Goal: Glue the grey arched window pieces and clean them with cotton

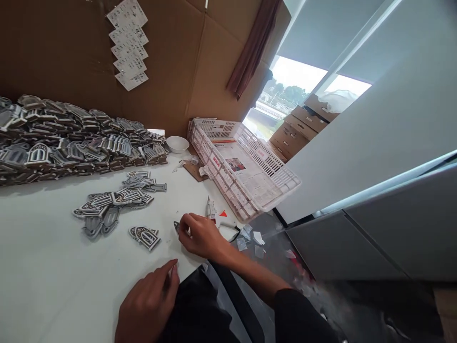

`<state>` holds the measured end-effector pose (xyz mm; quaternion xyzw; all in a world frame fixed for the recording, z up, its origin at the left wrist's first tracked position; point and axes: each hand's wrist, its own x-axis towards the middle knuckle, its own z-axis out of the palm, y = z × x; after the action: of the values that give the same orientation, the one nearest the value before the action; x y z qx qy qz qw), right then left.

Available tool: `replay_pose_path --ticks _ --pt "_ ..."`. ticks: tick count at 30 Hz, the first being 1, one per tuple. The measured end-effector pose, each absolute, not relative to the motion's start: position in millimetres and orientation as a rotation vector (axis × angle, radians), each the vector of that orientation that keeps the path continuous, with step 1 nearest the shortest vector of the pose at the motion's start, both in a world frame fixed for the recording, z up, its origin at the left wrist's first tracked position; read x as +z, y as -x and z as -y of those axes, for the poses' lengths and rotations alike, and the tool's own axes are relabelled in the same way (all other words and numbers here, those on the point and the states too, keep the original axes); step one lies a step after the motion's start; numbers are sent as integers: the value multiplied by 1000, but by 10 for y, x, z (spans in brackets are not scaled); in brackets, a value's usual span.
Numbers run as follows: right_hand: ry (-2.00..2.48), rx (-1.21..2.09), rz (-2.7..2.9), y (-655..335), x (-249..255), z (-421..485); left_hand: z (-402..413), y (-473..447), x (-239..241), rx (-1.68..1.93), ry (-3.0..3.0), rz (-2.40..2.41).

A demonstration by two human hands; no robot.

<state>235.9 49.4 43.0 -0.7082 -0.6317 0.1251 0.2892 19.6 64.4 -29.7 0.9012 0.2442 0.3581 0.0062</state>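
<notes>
At the table's front edge, my right hand (202, 236) is closed with its fingers curled down. The dark tip of a small arch-shaped window piece (176, 226) sticks out at its left side; the rest is hidden by the fingers. My left hand (146, 300) is lower, with thumb and forefinger tips pinched together; anything between them is too small to make out. Just beyond it, a couple of arched window pieces (145, 237) lie overlapping. A white glue gun (211, 209) with a red trigger lies beyond my right hand.
A loose heap of arched pieces (116, 202) lies left of centre, before a long stacked pile (74, 138) against the cardboard wall (164, 62). At the back are a white bowl (177, 144) and a newspaper-lined plastic crate (228, 174). Scraps (259, 238) lie beyond the table's right edge.
</notes>
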Motion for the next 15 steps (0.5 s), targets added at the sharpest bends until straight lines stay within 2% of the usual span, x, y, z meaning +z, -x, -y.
replay_pose_path --ticks 5,11,15 --pt "1901 339 1544 -2441 224 -758 -591 -224 -253 1025 -2605 -931" --pt "1855 339 1413 -2401 62 -905 -718 -122 -8 718 -2094 -1107" --pt "1825 352 1343 -2377 -5 -903 -896 -18 157 719 -2082 -1273"
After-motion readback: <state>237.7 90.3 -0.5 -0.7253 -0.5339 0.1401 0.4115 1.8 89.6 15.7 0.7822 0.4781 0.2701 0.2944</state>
